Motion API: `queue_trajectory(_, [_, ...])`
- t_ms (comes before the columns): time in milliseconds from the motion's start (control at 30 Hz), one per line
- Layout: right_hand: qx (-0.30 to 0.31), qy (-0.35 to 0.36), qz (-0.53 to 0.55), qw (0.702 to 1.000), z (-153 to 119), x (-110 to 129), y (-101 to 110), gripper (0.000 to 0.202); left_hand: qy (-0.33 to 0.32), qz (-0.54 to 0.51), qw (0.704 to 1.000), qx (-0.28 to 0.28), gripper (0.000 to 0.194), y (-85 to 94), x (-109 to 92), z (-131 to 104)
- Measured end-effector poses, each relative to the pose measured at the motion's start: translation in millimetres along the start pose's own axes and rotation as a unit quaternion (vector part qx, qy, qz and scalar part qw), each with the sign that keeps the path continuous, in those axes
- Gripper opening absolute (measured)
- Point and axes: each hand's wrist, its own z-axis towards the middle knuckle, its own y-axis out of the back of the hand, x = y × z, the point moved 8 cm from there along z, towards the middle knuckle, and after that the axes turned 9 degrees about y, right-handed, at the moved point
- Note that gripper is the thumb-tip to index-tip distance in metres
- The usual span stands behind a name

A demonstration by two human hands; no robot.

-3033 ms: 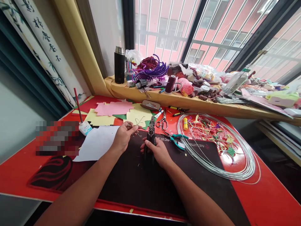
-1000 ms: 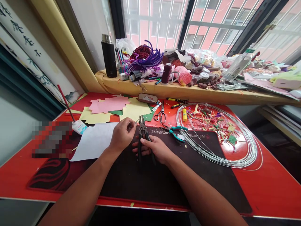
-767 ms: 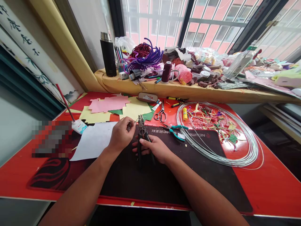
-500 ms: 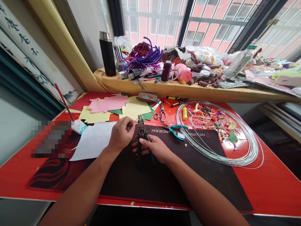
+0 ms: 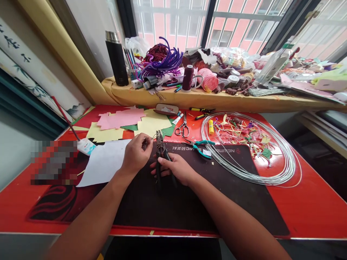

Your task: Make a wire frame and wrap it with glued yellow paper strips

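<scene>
Two bare forearms, cut off at the lower edge, cross one smooth black desk mat (image 5: 203, 202) on the glossy red worktop (image 5: 311, 206). Taking the dark pliers (image 5: 161, 153) as the dial's centre, the right hand (image 5: 173, 168) wraps its grip around their handles, some fingers hidden behind them. The left hand (image 5: 138, 151), at nine o'clock, pinches thin bent metal wire (image 5: 153, 136) in a narrow grip; the wire meets the plier tips, too small to tell whether they bite it. Beyond that hand, at nine, lies one sheet of white paper (image 5: 105, 166), partly covered by the wrist. At three sit one pair of teal-handled pliers (image 5: 204, 142) and, farther, one round coil of silvery wire (image 5: 260, 177). Between one and two are one pair of metal scissors (image 5: 185, 128); between ten and eleven, one jagged pink paper (image 5: 120, 118) over yellow sheets. On the cloth-covered ledge (image 5: 130, 95) stand one black thermos (image 5: 116, 59) at eleven and fuzzy purple stems (image 5: 168, 59) at twelve, too tangled to count.
</scene>
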Motion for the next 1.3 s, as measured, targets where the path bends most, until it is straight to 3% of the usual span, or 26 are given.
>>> queue_trajectory(1300, [-0.005,-0.005,0.012,1.0,2.6,-3.0,0.4,0.043,0.028,0.017,0.999,0.009,0.012,-5.8,8.3,0.9])
